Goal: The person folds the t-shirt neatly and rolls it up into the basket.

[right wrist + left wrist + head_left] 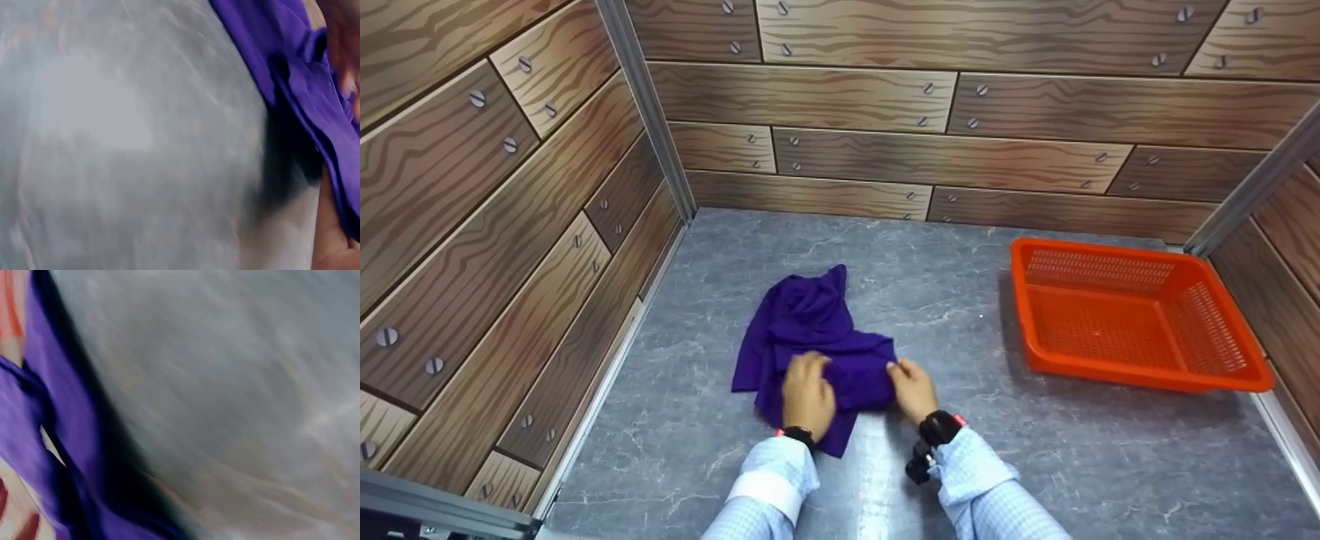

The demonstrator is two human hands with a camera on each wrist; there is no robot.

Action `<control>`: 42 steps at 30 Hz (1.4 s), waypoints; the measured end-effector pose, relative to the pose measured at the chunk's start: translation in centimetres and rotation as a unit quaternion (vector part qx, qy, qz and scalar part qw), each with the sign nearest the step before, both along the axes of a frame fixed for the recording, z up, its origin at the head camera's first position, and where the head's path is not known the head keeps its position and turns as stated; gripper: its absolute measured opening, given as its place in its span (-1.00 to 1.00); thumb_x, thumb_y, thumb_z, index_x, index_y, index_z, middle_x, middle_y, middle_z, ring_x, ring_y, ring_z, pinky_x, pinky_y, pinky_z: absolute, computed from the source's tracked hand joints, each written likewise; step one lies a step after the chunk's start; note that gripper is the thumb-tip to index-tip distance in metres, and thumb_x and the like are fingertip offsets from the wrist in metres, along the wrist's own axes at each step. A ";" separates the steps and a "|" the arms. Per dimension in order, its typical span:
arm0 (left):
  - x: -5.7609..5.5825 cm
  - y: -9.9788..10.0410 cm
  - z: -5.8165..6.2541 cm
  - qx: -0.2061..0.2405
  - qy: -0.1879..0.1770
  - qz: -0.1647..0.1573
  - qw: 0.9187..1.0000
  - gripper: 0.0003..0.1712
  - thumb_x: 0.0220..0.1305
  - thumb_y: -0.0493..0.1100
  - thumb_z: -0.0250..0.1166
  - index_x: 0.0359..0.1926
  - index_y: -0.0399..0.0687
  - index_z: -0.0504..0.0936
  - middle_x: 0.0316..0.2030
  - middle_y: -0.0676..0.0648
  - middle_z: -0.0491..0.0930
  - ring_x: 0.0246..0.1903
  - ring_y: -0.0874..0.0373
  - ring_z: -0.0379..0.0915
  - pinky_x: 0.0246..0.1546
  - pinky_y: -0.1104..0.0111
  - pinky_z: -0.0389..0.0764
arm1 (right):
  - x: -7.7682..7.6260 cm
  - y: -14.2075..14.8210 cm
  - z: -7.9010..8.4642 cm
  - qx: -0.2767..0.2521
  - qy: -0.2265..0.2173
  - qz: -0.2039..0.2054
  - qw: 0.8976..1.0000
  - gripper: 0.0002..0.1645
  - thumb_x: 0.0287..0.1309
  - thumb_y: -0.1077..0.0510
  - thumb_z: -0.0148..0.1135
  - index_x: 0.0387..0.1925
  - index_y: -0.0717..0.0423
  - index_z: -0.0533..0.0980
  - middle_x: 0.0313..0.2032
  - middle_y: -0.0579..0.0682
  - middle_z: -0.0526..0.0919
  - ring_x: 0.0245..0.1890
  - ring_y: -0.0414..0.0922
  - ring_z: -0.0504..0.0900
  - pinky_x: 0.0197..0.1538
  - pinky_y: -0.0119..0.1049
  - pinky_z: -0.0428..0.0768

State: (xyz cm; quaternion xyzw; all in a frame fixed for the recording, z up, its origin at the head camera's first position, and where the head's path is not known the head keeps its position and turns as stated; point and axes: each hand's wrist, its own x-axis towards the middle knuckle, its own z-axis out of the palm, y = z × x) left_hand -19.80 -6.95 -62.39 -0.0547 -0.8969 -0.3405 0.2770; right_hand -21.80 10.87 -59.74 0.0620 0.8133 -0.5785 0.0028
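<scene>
A crumpled purple cloth (810,319), perhaps a garment, lies on the grey floor with several layers and corners spread out. Over its near part is my left hand (808,397), its fingers loosely extended and nothing visibly pinched. In the left wrist view, blurred fingertips (27,527) show beside the purple cloth (67,399). At the cloth's right edge, my right hand (913,390) pinches the fabric between thumb and fingers. The right wrist view shows the purple cloth (320,107) raised off the floor at that side, partly hiding the right hand (332,242).
An orange perforated plastic basket (1110,322) stands on the grey marbled surface (945,292) to the right. Wood-patterned walls (840,97) enclose the back and both sides, with metal corner posts (649,105).
</scene>
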 end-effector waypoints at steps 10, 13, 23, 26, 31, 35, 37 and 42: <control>-1.2 -4.5 -1.0 0.068 -0.091 0.187 0.976 -0.53 0.19 -0.33 0.22 0.15 -0.27 0.48 0.19 -0.38 0.44 0.26 -0.39 0.27 0.21 -0.19 0.36 | -1.1 3.6 0.8 -0.023 0.008 -0.069 0.997 -0.65 0.36 0.15 0.06 -0.08 0.38 0.58 -0.21 0.19 0.68 -0.29 -0.21 0.52 -0.11 -0.34 0.46; -1.1 -5.7 -1.0 0.082 -0.159 0.219 0.959 -0.38 0.22 -0.24 0.28 0.28 -0.33 0.37 0.24 -0.41 0.40 0.26 -0.35 0.28 0.26 -0.12 0.32 | -1.1 4.7 0.7 -0.031 0.006 -0.091 0.995 -0.64 0.35 0.16 0.05 -0.07 0.39 0.57 -0.23 0.16 0.67 -0.30 -0.23 0.50 -0.12 -0.37 0.45; -1.5 -8.0 0.3 0.051 -0.299 0.156 0.940 -0.52 0.30 -0.11 0.24 0.14 -0.34 0.55 0.05 -0.38 0.57 0.10 -0.31 0.46 0.17 -0.06 0.43 | -1.1 8.1 1.0 -0.086 0.033 -0.162 0.983 -0.65 0.32 0.22 0.13 -0.07 0.51 0.50 -0.42 -0.10 0.65 -0.46 -0.40 0.48 -0.30 -0.55 0.44; -1.7 -8.8 0.5 0.116 -0.278 0.139 0.943 -0.64 0.36 -0.15 0.17 0.05 -0.30 0.60 -0.01 -0.38 0.61 0.07 -0.29 0.51 0.15 -0.03 0.47 | -0.9 9.2 1.1 -0.092 0.029 -0.179 0.979 -0.64 0.30 0.23 0.17 -0.07 0.53 0.50 -0.43 -0.11 0.67 -0.49 -0.42 0.49 -0.33 -0.56 0.45; -1.9 -10.6 1.2 0.174 -0.226 0.135 0.949 -0.68 0.44 -0.17 0.05 0.03 -0.31 0.54 -0.01 -0.39 0.61 0.06 -0.30 0.53 0.11 -0.06 0.47 | -0.6 10.9 0.7 -0.078 0.017 -0.197 0.977 -0.65 0.29 0.23 0.18 -0.07 0.52 0.51 -0.41 -0.08 0.69 -0.49 -0.44 0.49 -0.35 -0.58 0.46; -2.3 -12.3 2.3 0.140 -0.208 0.146 0.957 -0.69 0.46 -0.17 0.02 0.04 -0.29 0.52 -0.02 -0.38 0.61 0.03 -0.31 0.53 0.09 -0.08 0.47 | -0.2 12.0 0.0 -0.067 0.010 -0.200 0.977 -0.67 0.29 0.25 0.16 -0.10 0.53 0.51 -0.45 -0.11 0.66 -0.52 -0.42 0.48 -0.38 -0.56 0.46; -2.6 -13.0 2.9 0.117 -0.209 0.150 0.959 -0.68 0.47 -0.15 0.02 0.06 -0.27 0.52 0.00 -0.36 0.60 0.05 -0.30 0.52 0.10 -0.08 0.46 | 0.1 12.4 -0.4 -0.057 0.003 -0.199 0.978 -0.67 0.29 0.26 0.15 -0.11 0.54 0.51 -0.46 -0.11 0.65 -0.53 -0.41 0.47 -0.39 -0.55 0.45; -3.1 -13.7 3.6 0.068 -0.229 0.162 0.957 -0.66 0.49 -0.11 0.01 0.11 -0.18 0.53 0.07 -0.30 0.58 0.10 -0.25 0.49 0.12 -0.08 0.45 | 0.7 13.0 -1.2 0.026 -0.009 -0.171 0.985 -0.70 0.26 0.27 0.15 -0.14 0.52 0.55 -0.40 0.07 0.68 -0.48 -0.33 0.47 -0.36 -0.52 0.43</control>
